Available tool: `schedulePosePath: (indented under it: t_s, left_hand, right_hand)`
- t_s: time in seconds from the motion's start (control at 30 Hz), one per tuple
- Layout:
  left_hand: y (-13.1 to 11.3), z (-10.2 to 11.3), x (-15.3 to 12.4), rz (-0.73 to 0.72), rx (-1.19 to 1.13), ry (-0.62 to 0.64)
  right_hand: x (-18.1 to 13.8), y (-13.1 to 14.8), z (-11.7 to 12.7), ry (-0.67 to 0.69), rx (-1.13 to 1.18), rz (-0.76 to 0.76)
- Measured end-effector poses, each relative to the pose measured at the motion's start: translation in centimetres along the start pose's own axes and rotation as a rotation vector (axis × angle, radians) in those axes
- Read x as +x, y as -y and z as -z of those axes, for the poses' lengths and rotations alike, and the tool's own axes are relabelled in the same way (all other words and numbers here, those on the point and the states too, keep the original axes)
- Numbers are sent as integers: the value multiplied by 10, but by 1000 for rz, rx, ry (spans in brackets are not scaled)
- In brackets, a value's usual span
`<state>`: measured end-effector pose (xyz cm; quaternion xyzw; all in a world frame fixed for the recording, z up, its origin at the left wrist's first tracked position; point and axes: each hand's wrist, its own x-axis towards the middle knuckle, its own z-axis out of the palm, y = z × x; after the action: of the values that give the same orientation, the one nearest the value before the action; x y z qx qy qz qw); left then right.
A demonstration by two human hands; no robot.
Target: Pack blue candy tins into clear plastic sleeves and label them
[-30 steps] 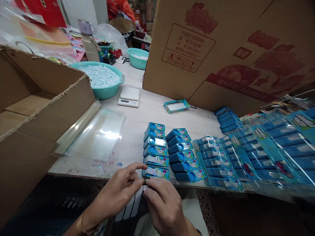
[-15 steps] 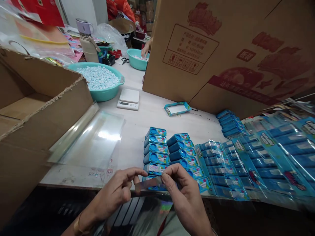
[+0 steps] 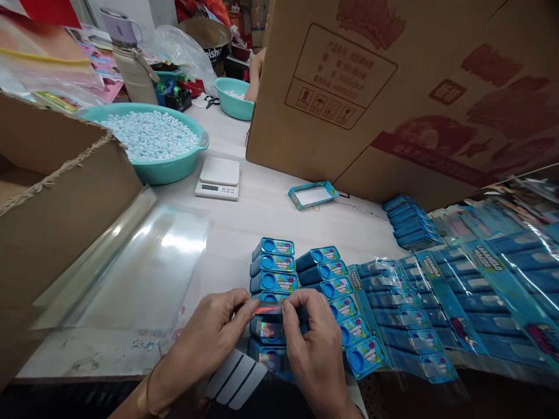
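Two columns of small blue candy boxes (image 3: 274, 265) lie near the front edge of the white table (image 3: 262, 209). My left hand (image 3: 213, 337) and my right hand (image 3: 312, 343) pinch the two ends of a shiny holographic sticker strip (image 3: 268, 309) and hold it across one box in the left column. The nearer boxes (image 3: 267, 330) in that column carry shiny stickers. A sticker backing sheet (image 3: 236, 378) with white gaps lies below my hands.
A big cardboard box (image 3: 393, 87) stands behind. Wrapped packs of blue boxes (image 3: 437, 302) lie right. Clear plastic sheets (image 3: 140, 273) and an open carton (image 3: 48, 198) sit left. Farther back are a teal basin of white candies (image 3: 148, 137), a scale (image 3: 218, 177), an empty blue tray (image 3: 312, 195) and another person's hand (image 3: 253, 87).
Both hands lifted a sticker strip off the backing sheet and brought it forward onto a box in the left column. The view shifted closer and lower.
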<state>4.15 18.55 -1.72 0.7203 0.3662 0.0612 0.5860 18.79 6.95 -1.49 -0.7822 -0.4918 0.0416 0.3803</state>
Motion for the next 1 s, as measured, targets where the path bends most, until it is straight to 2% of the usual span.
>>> schedulePosePath:
  t_s: [0.2,0.37,0.5,0.57,0.67,0.73,0.8,0.87,1.0]
  left_hand:
    - [15,-7,15,-13,-15,-3]
    - [48,-24,28,19,-240,75]
    - [64,-31,27,73,-242,43]
    - [57,-25,14,48,-245,-45]
    - [30,-13,-17,-24,-243,-253]
    - [12,-10,-37,-66,-263,-337]
    - [0,-13,-51,-100,-309,-352]
    - [-5,-17,-61,-128,-372,-341]
    - [-5,-17,-75,-101,-496,-278]
  right_hand:
    - [2,-7,-6,-4,-106,71]
    - [1,-12,-10,56,-95,12]
    - [5,-19,-8,32,-50,-20]
    - [3,-17,0,8,-53,37]
    - [-12,1,15,-92,14,157]
    - [-28,21,22,-22,133,225]
    - [-46,39,21,150,194,296]
    - [-61,48,15,254,174,357]
    - [-71,39,14,253,148,373]
